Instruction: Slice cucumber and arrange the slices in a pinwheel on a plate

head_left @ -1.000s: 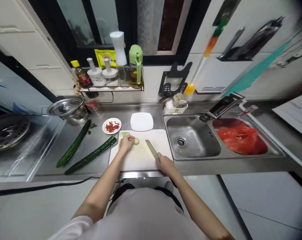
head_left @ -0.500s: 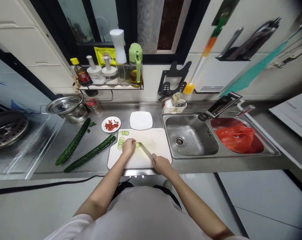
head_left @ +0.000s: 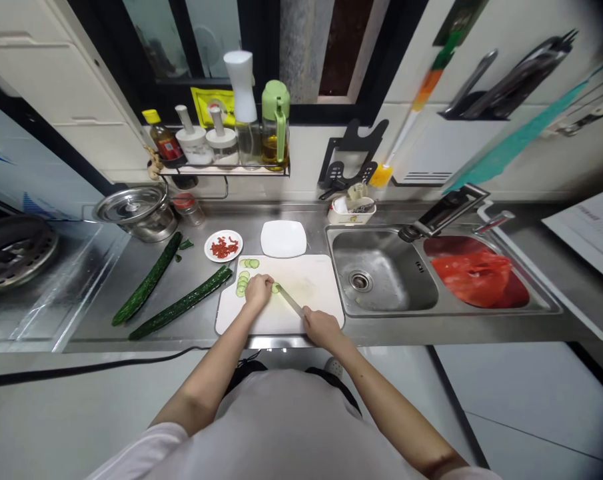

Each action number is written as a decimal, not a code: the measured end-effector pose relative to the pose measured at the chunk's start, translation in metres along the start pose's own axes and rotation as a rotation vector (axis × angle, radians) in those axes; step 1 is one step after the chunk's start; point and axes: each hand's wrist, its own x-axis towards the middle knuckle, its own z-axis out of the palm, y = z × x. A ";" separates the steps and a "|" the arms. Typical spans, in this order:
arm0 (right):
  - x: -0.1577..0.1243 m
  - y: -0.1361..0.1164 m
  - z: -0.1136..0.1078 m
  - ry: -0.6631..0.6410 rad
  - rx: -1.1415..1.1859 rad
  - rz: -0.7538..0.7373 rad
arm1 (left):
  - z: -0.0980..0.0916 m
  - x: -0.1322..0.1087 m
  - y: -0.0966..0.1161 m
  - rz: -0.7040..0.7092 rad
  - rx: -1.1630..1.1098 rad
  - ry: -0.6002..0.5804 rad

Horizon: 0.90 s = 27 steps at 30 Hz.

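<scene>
A kitchen knife (head_left: 291, 300) slants up and left over the white cutting board (head_left: 311, 273), its handle gripped in my right hand (head_left: 322, 327). The blade's tip end rests by a pale green cucumber piece (head_left: 276, 288). Bent fingers of my left hand (head_left: 258, 291) close at the near side of that piece, mostly covering whatever else lies under them. Cut cucumber slices (head_left: 242, 283) lie in a row left of this hand, and a few more slices (head_left: 250, 263) sit at the board's upper left corner.
Two whole cucumbers (head_left: 181, 303) lie left of the board. Behind it are a plate of chopped red pieces (head_left: 224, 247) and a bare white plate (head_left: 283, 238). The sink (head_left: 381, 267) is to the right; a lidded steel pot (head_left: 138, 213) stands back left.
The view has shifted slightly. Both hands keep nearly the same places on the board, and the knife stays beside the cucumber piece.
</scene>
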 end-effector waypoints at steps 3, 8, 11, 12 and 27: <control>0.001 0.000 -0.003 -0.004 -0.016 -0.020 | 0.000 0.001 -0.001 -0.001 0.001 -0.013; 0.003 0.000 -0.014 -0.042 -0.029 -0.045 | 0.000 0.003 -0.002 -0.007 -0.004 -0.038; 0.005 0.000 -0.019 -0.065 -0.033 -0.051 | 0.001 0.003 -0.004 -0.015 -0.011 -0.038; 0.005 0.000 -0.020 -0.070 -0.033 -0.053 | 0.002 0.003 -0.004 -0.018 -0.014 -0.035; 0.011 -0.004 -0.019 -0.083 -0.005 -0.044 | 0.006 -0.007 -0.002 -0.047 -0.057 -0.012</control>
